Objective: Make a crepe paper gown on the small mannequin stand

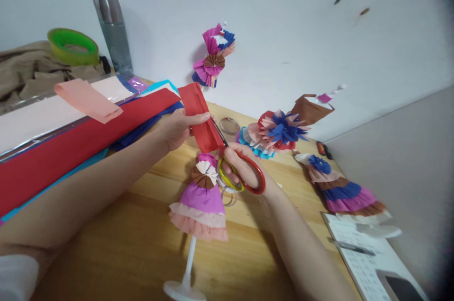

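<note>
My left hand [182,128] pinches a folded piece of red crepe paper [196,104], thumb on top. Scissors [256,175] with one red and one yellow handle loop are in my right hand [244,166], fingers through the loops. Their dark blades lie along the right edge of the red paper; how far they are apart I cannot make out. Just below both hands stands a small doll-stand dress [204,197] in purple, white and pink paper, with a brown and white rosette, on a white stand [184,289].
Crepe paper sheets [71,163] are stacked at left, a pink strip [88,101] on top. Behind are green tape [73,48] and a bottle [115,31]. More paper dresses [283,126] stand or lie at the back and right. A notebook [358,239] with a pen lies at right.
</note>
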Tool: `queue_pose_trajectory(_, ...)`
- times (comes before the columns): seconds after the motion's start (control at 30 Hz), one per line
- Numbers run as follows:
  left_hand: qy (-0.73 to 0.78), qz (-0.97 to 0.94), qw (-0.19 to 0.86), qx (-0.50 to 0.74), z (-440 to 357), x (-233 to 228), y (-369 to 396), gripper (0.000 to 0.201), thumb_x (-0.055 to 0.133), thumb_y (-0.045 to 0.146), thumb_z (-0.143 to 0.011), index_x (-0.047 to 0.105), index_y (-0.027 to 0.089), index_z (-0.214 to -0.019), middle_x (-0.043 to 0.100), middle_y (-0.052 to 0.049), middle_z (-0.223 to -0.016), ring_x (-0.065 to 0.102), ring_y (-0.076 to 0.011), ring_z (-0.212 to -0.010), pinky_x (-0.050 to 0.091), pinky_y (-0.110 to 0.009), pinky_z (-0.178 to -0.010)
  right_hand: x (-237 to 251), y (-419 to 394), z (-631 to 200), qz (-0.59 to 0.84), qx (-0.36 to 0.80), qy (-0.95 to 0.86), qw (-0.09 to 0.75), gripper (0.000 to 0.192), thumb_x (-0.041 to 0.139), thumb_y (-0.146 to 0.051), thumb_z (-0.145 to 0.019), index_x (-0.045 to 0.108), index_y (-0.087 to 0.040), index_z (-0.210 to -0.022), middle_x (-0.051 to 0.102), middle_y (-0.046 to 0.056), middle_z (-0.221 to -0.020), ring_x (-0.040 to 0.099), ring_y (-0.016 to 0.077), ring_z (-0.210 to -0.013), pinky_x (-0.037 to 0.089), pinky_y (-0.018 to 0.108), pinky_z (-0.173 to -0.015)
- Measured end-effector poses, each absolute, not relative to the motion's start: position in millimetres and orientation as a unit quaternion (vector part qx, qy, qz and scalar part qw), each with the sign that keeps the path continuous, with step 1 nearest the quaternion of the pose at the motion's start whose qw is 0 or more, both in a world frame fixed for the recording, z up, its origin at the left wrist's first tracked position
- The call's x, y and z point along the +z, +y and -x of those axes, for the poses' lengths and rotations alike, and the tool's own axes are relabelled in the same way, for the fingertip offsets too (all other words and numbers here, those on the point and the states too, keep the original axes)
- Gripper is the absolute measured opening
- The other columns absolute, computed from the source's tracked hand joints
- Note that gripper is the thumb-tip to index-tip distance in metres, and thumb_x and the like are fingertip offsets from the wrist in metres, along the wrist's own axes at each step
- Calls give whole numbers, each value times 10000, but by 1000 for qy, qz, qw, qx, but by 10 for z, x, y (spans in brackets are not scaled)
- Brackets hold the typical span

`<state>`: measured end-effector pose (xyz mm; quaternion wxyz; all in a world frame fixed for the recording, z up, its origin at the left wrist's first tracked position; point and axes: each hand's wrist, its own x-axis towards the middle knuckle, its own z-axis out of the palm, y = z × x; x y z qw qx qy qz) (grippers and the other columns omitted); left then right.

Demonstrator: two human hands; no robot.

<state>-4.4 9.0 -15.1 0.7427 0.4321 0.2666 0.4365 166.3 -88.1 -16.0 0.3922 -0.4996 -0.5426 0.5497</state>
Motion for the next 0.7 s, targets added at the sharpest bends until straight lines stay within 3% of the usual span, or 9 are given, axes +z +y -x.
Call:
queue_pose_trajectory(0.47,247,-417,755,442,34,-117,58,263,836,234,-613,667,130,-785,679,-18,-771,632,-146,-709,490,-308,-735,-200,-897,-1683,464,577,-531,412,521,600,-689,-774,551,-170,-779,414,-98,-432,331,50,-290,260,188,-300)
queue_pose_trajectory(0.7,267,-447,746,415,69,-52,44,298,838,294,-622,664,125,-795,679,-33,-731,642,-177,-685,504,-332,-679,-114,-898,-1649,493,541,-558,391,562,620,-714,-731,469,-182,-631,443,-77,-452,328,30,-277,218,166,-293)
